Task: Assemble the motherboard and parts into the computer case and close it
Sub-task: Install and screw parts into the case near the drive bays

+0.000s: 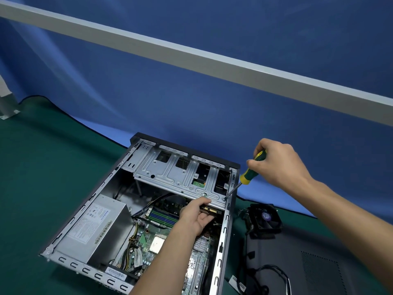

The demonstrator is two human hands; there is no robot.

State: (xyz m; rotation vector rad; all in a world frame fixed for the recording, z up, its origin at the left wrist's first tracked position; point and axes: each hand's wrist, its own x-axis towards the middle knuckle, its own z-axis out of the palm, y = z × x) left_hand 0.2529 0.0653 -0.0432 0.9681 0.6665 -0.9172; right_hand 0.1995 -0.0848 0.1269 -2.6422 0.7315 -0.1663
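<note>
Motherboard (148, 237) is lying seated in the floor of the computer case (223, 241), green and studded with a bare square processor (157, 244) and a finned silver heatsink (201, 243), near the mat's (42, 177) front edge. Beside it the boxy grey power supply (95, 228) is filling the case's left side. The left hand (196, 216) is reaching in, its fingers curled up under the lip of the stamped steel drive cage (176, 175), steadying it. The right hand (278, 165) is gripping the green-and-yellow screwdriver (253, 167), fingers wrapped round the handle, the slim shaft slanting down to a screw (223, 199) at the cage's right front corner. Keeping the tip square in the screw head and pressing lightly while turning looks wise, since the slanted shaft could slip. Off the case's right side, a black cooler fan (265, 218) and the dark perforated side panel (308, 267) are waiting on the mat.
</note>
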